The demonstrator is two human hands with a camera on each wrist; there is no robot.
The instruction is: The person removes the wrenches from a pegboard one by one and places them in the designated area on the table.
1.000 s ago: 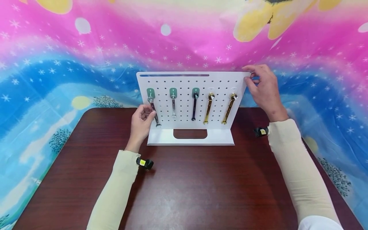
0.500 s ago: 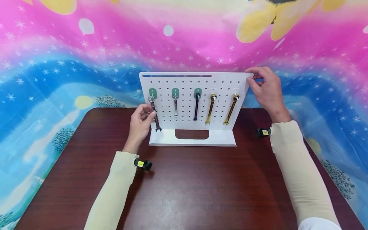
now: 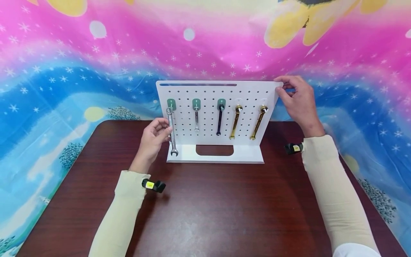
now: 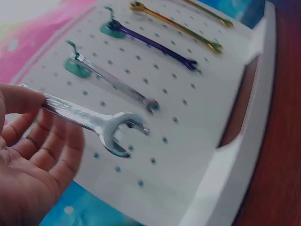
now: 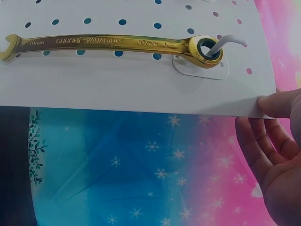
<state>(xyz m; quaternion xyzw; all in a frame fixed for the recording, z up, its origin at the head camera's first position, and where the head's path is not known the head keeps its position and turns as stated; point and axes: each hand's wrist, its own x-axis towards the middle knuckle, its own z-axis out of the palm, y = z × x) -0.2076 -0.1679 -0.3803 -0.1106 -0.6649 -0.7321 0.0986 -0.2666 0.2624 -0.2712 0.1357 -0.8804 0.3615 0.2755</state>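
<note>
A white pegboard stand (image 3: 257,85) stands upright at the back of the table. My left hand (image 3: 153,135) pinches a silver combination wrench (image 3: 173,139) between thumb and fingers at the board's left side. The wrench's open end points down and stands off the board, as the left wrist view shows. Its ring end is by the leftmost green-backed hook (image 3: 171,103); whether the hook still passes through it, I cannot tell. With thumb and fingers, my right hand (image 3: 298,101) grips the board's top right corner, beside a gold 10mm ratchet wrench (image 5: 108,44).
A shorter silver wrench (image 3: 197,119), a dark purple wrench (image 3: 219,120) and another gold wrench (image 3: 235,123) hang on hooks along the board. The stand's base has a cut-out slot. Dark wooden table (image 3: 212,207) lies in front; a patterned cloth (image 3: 128,46) hangs behind.
The silver wrench's open end has come down and away from the board toward me. My left hand has shifted slightly left. The right hand keeps its grip on the corner.
</note>
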